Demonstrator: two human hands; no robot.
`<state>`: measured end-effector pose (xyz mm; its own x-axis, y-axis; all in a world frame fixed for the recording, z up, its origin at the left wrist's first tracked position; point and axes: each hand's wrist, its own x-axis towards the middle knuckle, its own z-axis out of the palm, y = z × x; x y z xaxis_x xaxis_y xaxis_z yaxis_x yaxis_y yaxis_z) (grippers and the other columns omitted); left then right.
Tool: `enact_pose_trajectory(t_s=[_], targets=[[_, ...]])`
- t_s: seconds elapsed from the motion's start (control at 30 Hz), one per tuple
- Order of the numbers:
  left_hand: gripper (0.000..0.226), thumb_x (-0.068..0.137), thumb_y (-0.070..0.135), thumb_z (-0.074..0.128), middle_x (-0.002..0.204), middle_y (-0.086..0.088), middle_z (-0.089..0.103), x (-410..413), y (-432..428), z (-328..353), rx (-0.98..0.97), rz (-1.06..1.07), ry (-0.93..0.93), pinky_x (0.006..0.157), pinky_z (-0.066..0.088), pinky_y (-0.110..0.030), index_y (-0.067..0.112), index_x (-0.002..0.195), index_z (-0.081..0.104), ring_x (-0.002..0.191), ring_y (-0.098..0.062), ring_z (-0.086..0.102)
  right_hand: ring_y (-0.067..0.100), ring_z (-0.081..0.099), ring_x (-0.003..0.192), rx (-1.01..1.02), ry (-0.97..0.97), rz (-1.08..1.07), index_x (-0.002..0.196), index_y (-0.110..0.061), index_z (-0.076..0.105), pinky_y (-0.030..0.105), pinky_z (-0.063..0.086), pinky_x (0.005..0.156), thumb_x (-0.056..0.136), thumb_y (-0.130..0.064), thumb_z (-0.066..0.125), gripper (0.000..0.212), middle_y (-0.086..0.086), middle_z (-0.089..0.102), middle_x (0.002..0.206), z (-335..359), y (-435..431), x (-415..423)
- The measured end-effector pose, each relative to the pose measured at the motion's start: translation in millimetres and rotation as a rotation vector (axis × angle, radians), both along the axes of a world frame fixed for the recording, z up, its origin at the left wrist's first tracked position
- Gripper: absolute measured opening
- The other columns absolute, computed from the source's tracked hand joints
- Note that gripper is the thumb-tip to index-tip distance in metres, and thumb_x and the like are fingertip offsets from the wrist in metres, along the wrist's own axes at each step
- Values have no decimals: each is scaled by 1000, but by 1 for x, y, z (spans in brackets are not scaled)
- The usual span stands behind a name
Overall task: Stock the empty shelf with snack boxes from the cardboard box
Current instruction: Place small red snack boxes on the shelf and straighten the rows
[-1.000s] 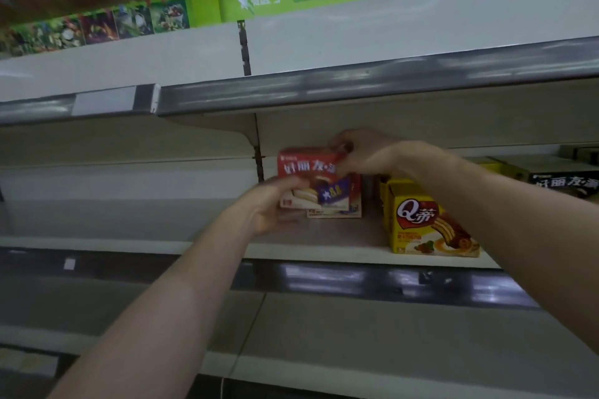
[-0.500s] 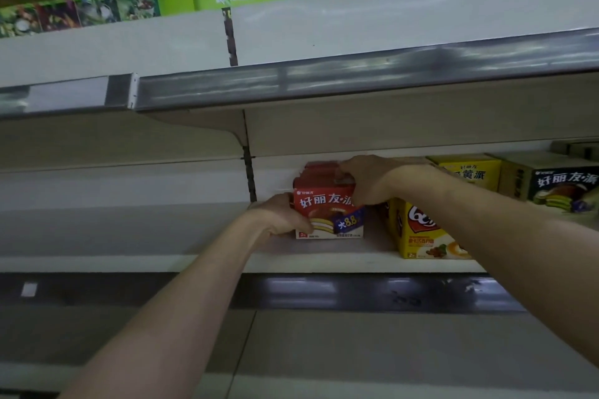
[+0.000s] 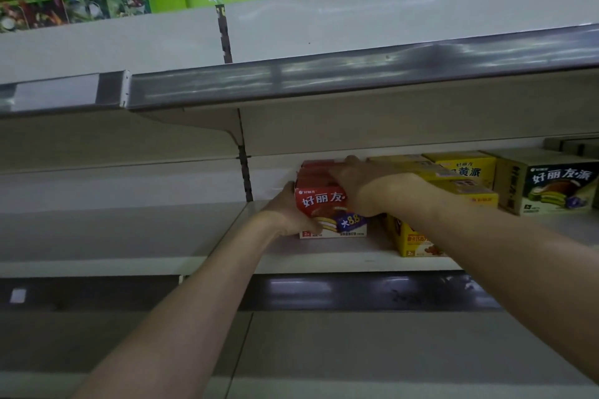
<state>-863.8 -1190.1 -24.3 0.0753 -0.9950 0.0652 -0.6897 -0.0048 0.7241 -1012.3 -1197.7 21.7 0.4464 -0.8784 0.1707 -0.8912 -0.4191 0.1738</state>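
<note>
The red box (image 3: 324, 204) stands on the shelf (image 3: 324, 261) beside yellow boxes (image 3: 418, 241). The left hand (image 3: 288, 214) grips its side, the right hand (image 3: 359, 186) its top.

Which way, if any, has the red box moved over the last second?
Yes. It has come down from mid-air onto the shelf, beside the yellow box; the left hand and right hand hold the red box.

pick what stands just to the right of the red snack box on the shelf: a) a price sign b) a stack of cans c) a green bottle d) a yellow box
d: a yellow box stands on the shelf just right of the red snack box, which the left hand and the right hand hold.
</note>
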Motion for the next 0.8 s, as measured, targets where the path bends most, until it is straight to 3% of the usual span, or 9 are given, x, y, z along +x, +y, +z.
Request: enact_pose_trajectory(t_s=[0.13,0.2,0.37,0.5,0.57,0.67,0.8], targets=[[99,66,5,84,119,-3,58,-5,4,-3,-58,64,-11,93,50,-33,17,143,24,108,-20,58,42,18,142,19,-6,-58,151,-11,12,48,33,109,89,-22,66,84,20,13,155,-20,5,12],[100,67,8,84,122,-5,59,-8,8,-5,-68,106,-23,96,51,-37,16,145,24,109,-21,59,42,15,142,17,-31,-69,151,-11,12,49,31,110,89,-23,65,82,20,13,155,-20,10,12],[81,75,20,80,121,-4,57,-13,23,-9,-51,259,-18,90,47,-30,12,140,33,106,-20,55,37,24,138,-253,0,61,146,-8,26,50,23,113,91,-24,59,67,19,26,148,-28,40,2],[64,87,17,70,140,-13,48,-25,45,-12,-180,408,162,104,42,-34,11,142,40,125,-27,49,33,37,128,-224,-66,215,134,-11,48,44,32,104,92,-15,52,42,15,40,139,-42,74,-15],[43,90,12,66,122,-7,58,-42,64,-12,-262,417,254,93,46,-33,11,131,52,108,-22,56,30,42,123,-181,-111,236,131,-12,52,41,35,100,93,-15,51,38,12,45,135,-46,84,-28],[19,92,7,60,94,5,56,-68,88,-13,-333,385,333,79,41,-25,15,108,58,84,-10,54,28,46,117,-175,-160,248,127,-12,55,38,39,95,93,-16,52,35,11,50,129,-50,94,-48],[14,90,7,61,103,0,61,-96,110,-16,-389,387,359,86,44,-25,16,100,63,98,-17,58,29,48,117,-185,-224,236,128,-13,55,34,41,89,92,-21,54,37,10,52,127,-54,110,-74]])
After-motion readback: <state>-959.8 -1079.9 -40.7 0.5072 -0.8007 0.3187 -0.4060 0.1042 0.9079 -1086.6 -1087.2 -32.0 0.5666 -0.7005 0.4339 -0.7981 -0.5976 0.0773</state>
